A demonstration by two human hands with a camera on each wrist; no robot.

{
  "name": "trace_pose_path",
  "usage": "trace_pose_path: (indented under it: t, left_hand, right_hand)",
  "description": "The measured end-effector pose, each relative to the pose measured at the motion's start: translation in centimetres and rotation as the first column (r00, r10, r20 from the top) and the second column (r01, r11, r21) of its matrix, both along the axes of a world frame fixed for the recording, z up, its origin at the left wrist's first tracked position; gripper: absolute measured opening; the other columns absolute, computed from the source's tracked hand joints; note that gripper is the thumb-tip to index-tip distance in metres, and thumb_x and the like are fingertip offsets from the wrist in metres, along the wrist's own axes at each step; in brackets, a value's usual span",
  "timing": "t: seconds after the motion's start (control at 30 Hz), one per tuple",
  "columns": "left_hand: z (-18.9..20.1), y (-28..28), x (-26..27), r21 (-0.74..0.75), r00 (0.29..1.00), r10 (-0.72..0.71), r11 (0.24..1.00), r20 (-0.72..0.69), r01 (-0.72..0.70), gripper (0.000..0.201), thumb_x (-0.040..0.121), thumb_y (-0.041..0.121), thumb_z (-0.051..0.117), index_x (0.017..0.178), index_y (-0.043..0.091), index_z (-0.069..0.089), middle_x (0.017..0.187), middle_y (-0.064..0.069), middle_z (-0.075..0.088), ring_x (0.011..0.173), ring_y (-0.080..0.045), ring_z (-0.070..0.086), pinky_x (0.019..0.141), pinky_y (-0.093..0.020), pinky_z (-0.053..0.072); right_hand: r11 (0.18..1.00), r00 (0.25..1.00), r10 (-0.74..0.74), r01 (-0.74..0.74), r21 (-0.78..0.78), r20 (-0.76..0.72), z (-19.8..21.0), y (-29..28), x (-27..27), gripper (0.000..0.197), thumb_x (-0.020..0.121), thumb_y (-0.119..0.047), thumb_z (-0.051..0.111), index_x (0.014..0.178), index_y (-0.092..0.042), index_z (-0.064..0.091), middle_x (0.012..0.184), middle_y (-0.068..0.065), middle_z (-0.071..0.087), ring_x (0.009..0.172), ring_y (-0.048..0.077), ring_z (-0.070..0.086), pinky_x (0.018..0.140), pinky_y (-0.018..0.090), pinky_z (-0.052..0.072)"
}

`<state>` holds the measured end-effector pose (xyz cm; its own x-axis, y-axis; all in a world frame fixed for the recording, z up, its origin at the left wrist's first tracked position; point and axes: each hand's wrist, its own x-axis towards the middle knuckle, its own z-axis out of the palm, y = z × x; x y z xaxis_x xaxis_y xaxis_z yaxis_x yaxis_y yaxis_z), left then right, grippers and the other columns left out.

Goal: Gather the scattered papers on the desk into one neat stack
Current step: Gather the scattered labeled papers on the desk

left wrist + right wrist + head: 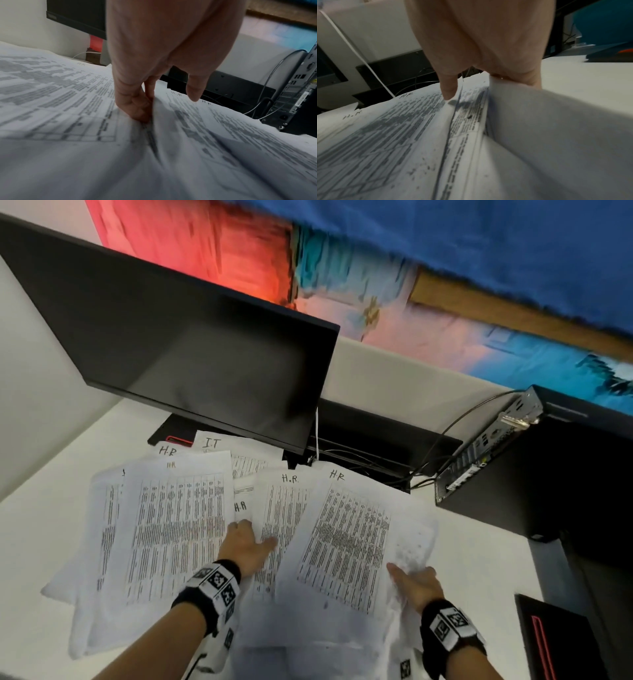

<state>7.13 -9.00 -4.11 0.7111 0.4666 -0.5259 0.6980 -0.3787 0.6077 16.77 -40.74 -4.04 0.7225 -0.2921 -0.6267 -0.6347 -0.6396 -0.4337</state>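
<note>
A person's two bare hands work among printed papers (178, 525) spread over a white bench (44, 529), seen from above. The sheets carry dense tables and handwritten headings, "H.R" on most and "I.T" on one near the back. They overlap loosely in a fan across the middle of the bench, not squared together.

The left hand (245, 546) sits between the large left sheet and the middle sheets. In the left wrist view its fingers (135, 106) curl downward and dig into the seam where two sheets meet, bunching the paper edge, while the thumb points free above the page.

The right hand (419, 583) holds the right-hand sheet (346, 546) at its near right edge. In the right wrist view its fingers (520, 79) are curled under the lifted, bent-up edge, and the thumb hovers close over the printed face.

A dark monitor (191, 344) overhangs the far edge of the papers. To the right, a black desktop computer (513, 460) lies with its ports and cables facing the papers. A black device with a red stripe (555, 642) sits at the near right corner.

Bare bench shows left of the papers and in a strip right of them.
</note>
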Motion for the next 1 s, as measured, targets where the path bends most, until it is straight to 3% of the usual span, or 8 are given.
trace_pose_path:
  t: [0.17,0.3,0.4,0.47,0.57,0.7,0.83,1.0]
  left_hand:
    - [0.4,-2.0,1.7,-0.155,0.999,0.024,0.988,0.030,-0.019,0.086,0.089,0.033,0.071,0.154,0.002,0.024,0.159,-0.018,0.034,0.145,-0.034,0.037,0.117,-0.042,0.035]
    - [0.8,-2.6,1.9,-0.228,0.999,-0.038,0.973,0.032,0.045,0.074,0.090,0.012,0.069,0.151,0.006,0.027,0.147,-0.014,0.051,0.137,-0.033,0.049,0.103,-0.030,0.042]
    - [0.8,-2.6,1.2,-0.238,0.980,-0.143,0.956,0.138,0.173,0.071,0.088,-0.004,0.060,0.150,0.021,0.037,0.135,-0.004,0.059,0.127,-0.028,0.056,0.103,-0.036,0.048]
    - [1.0,-2.3,0.6,-0.256,0.959,-0.216,0.931,0.186,0.259,0.073,0.088,-0.007,0.059,0.151,0.025,0.039,0.137,-0.005,0.059,0.121,-0.024,0.058,0.100,-0.037,0.050]
    - [1.3,-1.6,-0.1,-0.296,0.945,-0.254,0.904,0.207,0.308,0.071,0.088,-0.004,0.062,0.149,0.027,0.042,0.134,-0.002,0.059,0.107,-0.017,0.065,0.089,-0.030,0.057]
    - [1.3,1.0,-1.1,-0.295,0.962,-0.087,0.941,0.258,0.164,0.066,0.087,0.003,0.070,0.143,0.023,0.042,0.114,0.008,0.058,0.092,-0.007,0.061,0.082,-0.022,0.056]
    - [1.1,5.7,-2.9,0.017,0.975,-0.050,0.999,0.216,0.048,0.061,0.087,0.014,0.072,0.141,0.023,0.046,0.129,0.002,0.059,0.119,-0.021,0.058,0.102,-0.039,0.050]
    - [-0.2,8.2,-5.1,0.289,0.913,-0.403,0.868,-0.065,0.404,0.071,0.088,0.051,0.063,0.152,0.037,0.035,0.164,0.011,0.028,0.151,-0.021,0.025,0.122,-0.057,0.019]
  right_hand:
    - [0.963,0.990,-0.137,0.125,0.237,0.034,-0.4,2.0,0.3,0.115,0.066,-0.046,0.088,0.153,0.000,0.028,0.154,0.022,0.042,0.138,0.039,0.045,0.112,0.048,0.040]
    - [0.916,0.992,-0.115,0.123,0.382,-0.045,-0.1,2.6,-0.1,0.102,0.077,-0.020,0.086,0.156,0.002,0.026,0.159,0.023,0.036,0.143,0.039,0.039,0.112,0.049,0.034]
    - [0.886,0.995,-0.086,0.096,0.455,-0.043,0.9,2.5,-0.6,0.056,0.075,-0.009,0.085,0.124,0.001,0.061,0.127,0.021,0.066,0.116,0.037,0.063,0.106,0.047,0.045]
    - [0.835,0.996,-0.068,0.085,0.544,-0.052,0.7,2.3,-1.1,0.064,0.067,-0.014,0.092,0.123,0.000,0.064,0.112,0.022,0.076,0.104,0.037,0.072,0.101,0.053,0.051]
    - [0.858,0.997,-0.067,0.073,0.509,-0.030,0.5,2.2,-1.9,0.098,0.059,-0.026,0.097,0.137,0.008,0.049,0.124,0.014,0.067,0.122,0.038,0.062,0.108,0.051,0.045]
    - [0.874,0.991,-0.134,0.109,0.473,0.021,0.3,0.6,-2.6,0.075,0.072,-0.007,0.086,0.135,0.016,0.051,0.116,0.019,0.069,0.111,0.038,0.065,0.105,0.055,0.045]
    - [0.817,0.978,-0.204,0.148,0.557,0.041,1.4,-0.2,-3.1,0.046,0.083,0.002,0.075,0.126,0.011,0.062,0.118,0.028,0.071,0.107,0.040,0.069,0.104,0.062,0.045]
    - [0.778,0.954,-0.271,0.142,0.612,0.124,5.0,0.0,-3.9,0.038,0.091,0.004,0.066,0.128,0.007,0.059,0.079,0.009,0.079,0.070,0.021,0.076,0.096,0.042,0.050]
